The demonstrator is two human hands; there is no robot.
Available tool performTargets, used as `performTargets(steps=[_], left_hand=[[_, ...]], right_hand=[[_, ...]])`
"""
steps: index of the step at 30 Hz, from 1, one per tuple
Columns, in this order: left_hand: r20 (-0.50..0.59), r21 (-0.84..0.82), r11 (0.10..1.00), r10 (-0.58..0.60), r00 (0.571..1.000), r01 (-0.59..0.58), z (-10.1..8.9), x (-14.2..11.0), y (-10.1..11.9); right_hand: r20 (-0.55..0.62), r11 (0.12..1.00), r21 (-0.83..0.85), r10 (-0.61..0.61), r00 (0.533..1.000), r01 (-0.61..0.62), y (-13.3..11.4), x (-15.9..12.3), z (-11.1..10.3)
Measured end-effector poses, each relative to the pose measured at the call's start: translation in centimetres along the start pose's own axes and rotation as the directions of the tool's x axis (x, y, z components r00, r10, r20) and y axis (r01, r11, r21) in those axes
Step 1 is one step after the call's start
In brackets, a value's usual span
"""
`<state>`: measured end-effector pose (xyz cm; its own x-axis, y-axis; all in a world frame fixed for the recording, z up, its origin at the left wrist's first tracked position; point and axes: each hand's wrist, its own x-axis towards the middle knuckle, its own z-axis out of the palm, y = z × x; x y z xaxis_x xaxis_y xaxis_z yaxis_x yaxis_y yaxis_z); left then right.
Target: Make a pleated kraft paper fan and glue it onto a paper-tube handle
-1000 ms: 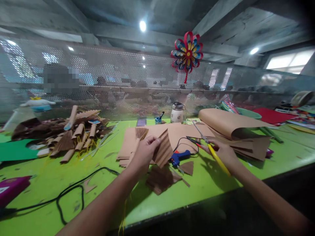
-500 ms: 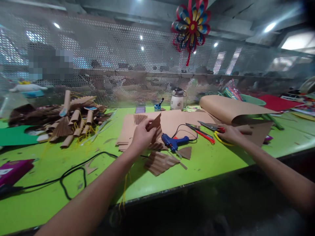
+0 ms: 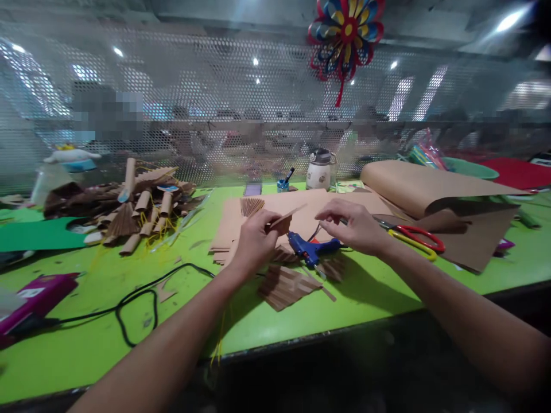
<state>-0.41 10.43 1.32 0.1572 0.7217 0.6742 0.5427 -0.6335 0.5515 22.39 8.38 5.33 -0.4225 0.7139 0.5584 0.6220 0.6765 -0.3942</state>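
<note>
My left hand (image 3: 256, 240) pinches a piece of brown kraft paper (image 3: 289, 219), its edge sticking up and to the right of the fingers. To the right, my right hand (image 3: 359, 228) hovers over the table with thumb and fingers apart and nothing visible between them. Below and between the two hands lies a blue glue gun (image 3: 312, 250). Scissors (image 3: 417, 238) with red and yellow handles rest beyond my right wrist. A pleated piece of brown paper (image 3: 284, 288) lies in front of my left hand, and a sheet stack (image 3: 228, 223) lies behind it.
A large folded kraft sheet (image 3: 413, 175) lies at the right. Brown paper rolls with yellow string (image 3: 144, 201) are heaped at the left. A black cable (image 3: 124, 304) runs to a purple box (image 3: 38, 298). A white bottle (image 3: 319, 172) stands at the back.
My right hand has let go of the scissors and moved left, towards my left hand. The scissors stay on the table. The paper in my left hand has tilted to the right.
</note>
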Motion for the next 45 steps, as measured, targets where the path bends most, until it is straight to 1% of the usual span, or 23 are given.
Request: performTargets(steps=[1,3,4,5,6,8,10,13,15,18,21,22,24,25,26,28,30,32,36,38,41,43,45], left_hand=[[-0.025,0.023,1.000,-0.016,1.000,0.017,-0.1,0.1,-0.1],[-0.055,0.054,0.997,-0.058,0.997,0.061,-0.4,0.4,-0.4],[-0.060,0.063,0.995,-0.076,0.995,0.079,-0.5,0.4,-0.4],[-0.058,0.067,0.994,-0.087,0.995,0.090,-0.6,0.5,-0.4],[-0.055,0.068,0.993,-0.091,0.994,0.095,-0.6,0.6,-0.4],[-0.041,0.064,0.994,-0.090,0.995,0.092,-0.6,0.6,-0.3],[-0.040,0.061,0.994,-0.092,0.995,0.094,-0.5,0.6,-0.3],[-0.063,0.069,0.988,-0.132,0.989,0.136,-0.6,0.7,-0.7],[-0.077,0.075,0.983,-0.161,0.984,0.167,-0.8,0.9,-1.0],[-0.090,0.069,0.982,-0.172,0.981,0.179,-1.1,1.1,-1.3],[-0.122,0.045,0.987,-0.148,0.981,0.155,-1.4,1.2,-1.6],[-0.131,0.032,0.989,-0.141,0.981,0.146,-1.4,1.3,-1.8],[-0.150,0.002,0.990,-0.138,0.979,0.140,-1.5,1.4,-2.3],[-0.160,-0.010,0.989,-0.145,0.976,0.145,-1.5,1.5,-2.5],[-0.173,-0.019,0.988,-0.155,0.973,0.154,-1.5,1.5,-2.8],[-0.189,-0.025,0.986,-0.168,0.967,0.166,-1.5,1.6,-3.1],[-0.187,-0.022,0.987,-0.163,0.969,0.162,-1.6,1.6,-3.1],[-0.175,-0.015,0.988,-0.153,0.973,0.153,-1.7,1.5,-3.0],[-0.160,0.007,0.987,-0.157,0.975,0.160,-1.8,1.4,-2.7],[-0.162,0.010,0.987,-0.159,0.974,0.162,-1.8,1.4,-2.6],[-0.161,0.005,0.987,-0.156,0.975,0.159,-1.9,1.4,-2.4],[-0.157,0.006,0.987,-0.155,0.975,0.158,-1.8,1.3,-2.3],[-0.154,0.013,0.987,-0.156,0.976,0.160,-1.8,1.2,-2.2]], right_hand=[[0.056,1.000,0.003,-0.008,0.998,0.008,-0.4,-0.1,0.1],[0.237,0.999,-0.041,-0.002,0.971,0.013,-0.6,-1.1,0.2],[0.338,0.995,-0.092,0.011,0.941,0.022,-0.6,-1.9,0.3],[0.413,0.986,-0.160,0.033,0.910,0.037,-0.6,-2.7,0.4],[0.461,0.971,-0.231,0.061,0.885,0.054,-0.5,-3.7,0.6],[0.498,0.937,-0.339,0.107,0.861,0.080,-0.1,-5.3,1.1],[0.498,0.929,-0.364,0.128,0.858,0.073,0.6,-6.8,1.5],[0.472,0.959,-0.285,0.148,0.869,-0.009,2.0,-8.2,1.5],[0.435,0.973,-0.221,0.154,0.887,-0.061,2.6,-8.5,1.1],[0.365,0.986,-0.159,0.102,0.925,-0.046,2.0,-7.3,0.4],[0.333,0.983,-0.175,0.011,0.943,0.050,-0.5,-3.7,1.2],[0.375,0.977,-0.195,-0.012,0.927,0.092,-1.4,-2.2,1.9],[0.500,0.947,-0.257,-0.042,0.865,0.194,-2.8,0.9,3.9],[0.588,0.915,-0.301,-0.045,0.808,0.270,-3.3,2.3,5.0],[0.665,0.877,-0.348,-0.017,0.747,0.330,-3.6,3.5,6.2],[0.708,0.854,-0.360,-0.012,0.707,0.376,-3.9,5.2,8.2],[0.724,0.841,-0.366,-0.012,0.690,0.399,-3.8,5.9,9.5],[0.737,0.829,-0.371,-0.011,0.675,0.418,-3.7,6.1,10.1],[0.759,0.815,-0.377,-0.001,0.651,0.440,-3.6,6.3,9.6],[0.753,0.813,-0.382,-0.003,0.658,0.440,-3.6,6.4,8.9],[0.725,0.811,-0.404,0.002,0.688,0.423,-3.5,6.3,8.2],[0.716,0.813,-0.415,0.015,0.698,0.408,-3.3,6.1,8.3],[0.717,0.819,-0.416,0.028,0.696,0.396,-3.3,5.8,8.7]])
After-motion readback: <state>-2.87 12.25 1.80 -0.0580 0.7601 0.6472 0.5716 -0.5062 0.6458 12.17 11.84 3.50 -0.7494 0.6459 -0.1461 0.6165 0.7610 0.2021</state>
